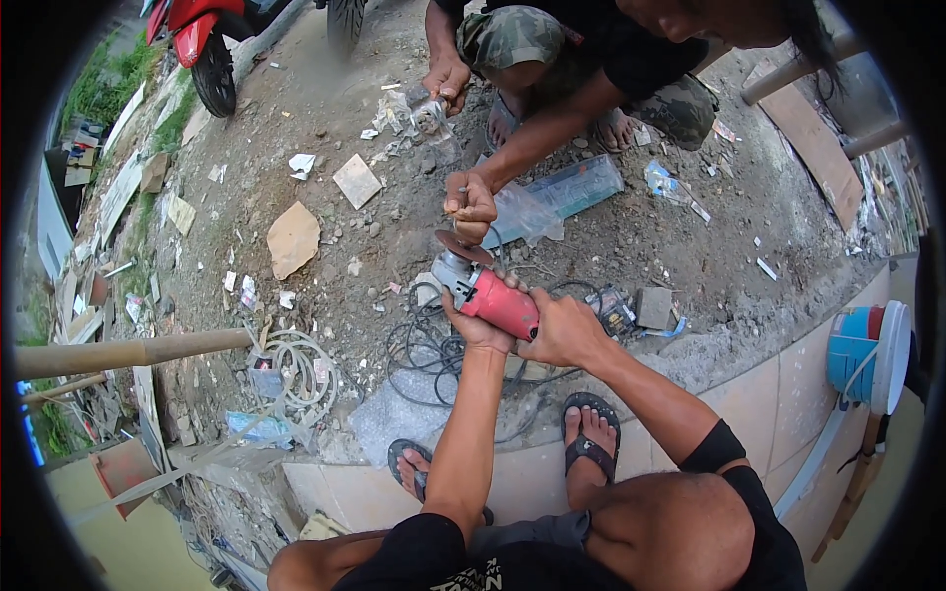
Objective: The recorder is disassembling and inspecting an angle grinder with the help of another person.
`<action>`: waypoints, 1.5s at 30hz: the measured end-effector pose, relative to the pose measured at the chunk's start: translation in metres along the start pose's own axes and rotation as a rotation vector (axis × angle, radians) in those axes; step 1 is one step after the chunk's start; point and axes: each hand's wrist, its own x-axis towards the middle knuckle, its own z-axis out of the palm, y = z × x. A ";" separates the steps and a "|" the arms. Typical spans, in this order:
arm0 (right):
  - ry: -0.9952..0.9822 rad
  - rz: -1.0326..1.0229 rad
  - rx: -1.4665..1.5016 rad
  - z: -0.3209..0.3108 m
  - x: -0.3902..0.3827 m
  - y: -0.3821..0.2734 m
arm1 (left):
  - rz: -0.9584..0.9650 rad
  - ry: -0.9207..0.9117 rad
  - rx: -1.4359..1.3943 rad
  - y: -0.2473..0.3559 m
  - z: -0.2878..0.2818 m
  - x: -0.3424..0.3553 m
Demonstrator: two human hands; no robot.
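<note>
A red angle grinder [501, 303] with a grey metal head is held between my two hands above the dirt. My left hand [477, 325] wraps its body close to the metal head. Farther back, my right hand [564, 330] grips the rear of the red housing. At the far end sits a thin brown disc [463, 247], tilted. Right by the disc is a co-worker's hand [471, 205], pinching a small thing too small to name. The co-worker's other hand [448, 81] holds a crumpled clear plastic bag [426, 120].
A black cable [419, 360] loops under the grinder beside bubble wrap [394, 419]. A long teal package [576, 187] lies before the crouching co-worker. Blue and white buckets [867, 357] stand at the right. A pale hose [301, 369] coils at left; a red motorbike [192, 34] stands farther off.
</note>
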 end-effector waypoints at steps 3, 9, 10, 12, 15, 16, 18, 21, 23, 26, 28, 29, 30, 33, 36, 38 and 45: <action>0.001 -0.005 0.003 -0.004 0.002 -0.003 | 0.013 -0.028 0.017 0.002 0.000 0.003; 0.012 -0.015 -0.005 -0.005 0.003 -0.006 | 0.016 -0.023 0.003 0.005 -0.003 0.005; 0.009 -0.019 -0.008 -0.005 0.002 -0.006 | 0.014 -0.024 0.001 0.004 -0.003 0.003; 0.005 -0.030 -0.010 -0.005 0.002 -0.007 | 0.018 -0.027 0.003 0.005 -0.004 0.002; 0.003 -0.026 -0.021 -0.002 0.002 -0.006 | 0.003 -0.012 -0.008 0.005 -0.009 0.002; -0.003 -0.029 -0.019 -0.002 0.002 -0.007 | 0.012 -0.015 -0.013 0.005 -0.010 0.002; -0.008 -0.029 -0.018 -0.003 0.002 -0.007 | 0.020 -0.019 -0.019 0.004 -0.011 0.002; -0.041 -0.019 -0.025 -0.003 0.003 -0.010 | 0.030 0.019 0.001 0.006 -0.013 0.001; -0.053 -0.003 -0.029 -0.002 0.003 -0.010 | 0.039 0.021 0.006 0.006 -0.016 0.001; -0.056 -0.008 -0.031 0.006 0.000 -0.007 | 0.020 -0.004 -0.038 0.001 -0.017 -0.009; -0.076 -0.004 -0.022 0.003 -0.001 -0.007 | -0.002 -0.005 -0.062 0.003 -0.014 -0.008; -0.087 -0.008 -0.015 0.000 0.001 -0.009 | 0.007 -0.004 -0.048 0.004 -0.014 -0.007; -0.088 -0.010 -0.014 -0.001 0.002 -0.010 | 0.015 -0.002 -0.034 0.006 -0.014 -0.006; -0.086 -0.027 -0.010 -0.002 0.004 -0.011 | 0.004 -0.015 -0.041 0.008 -0.010 -0.003; -0.072 -0.014 -0.016 0.005 0.006 -0.006 | 0.012 0.011 -0.030 0.007 -0.009 -0.001; -0.109 -0.001 -0.039 0.011 0.008 -0.004 | 0.028 0.057 -0.045 0.004 -0.023 -0.011; -0.131 0.022 -0.011 0.008 0.005 -0.004 | 0.021 0.103 -0.025 0.001 -0.017 -0.011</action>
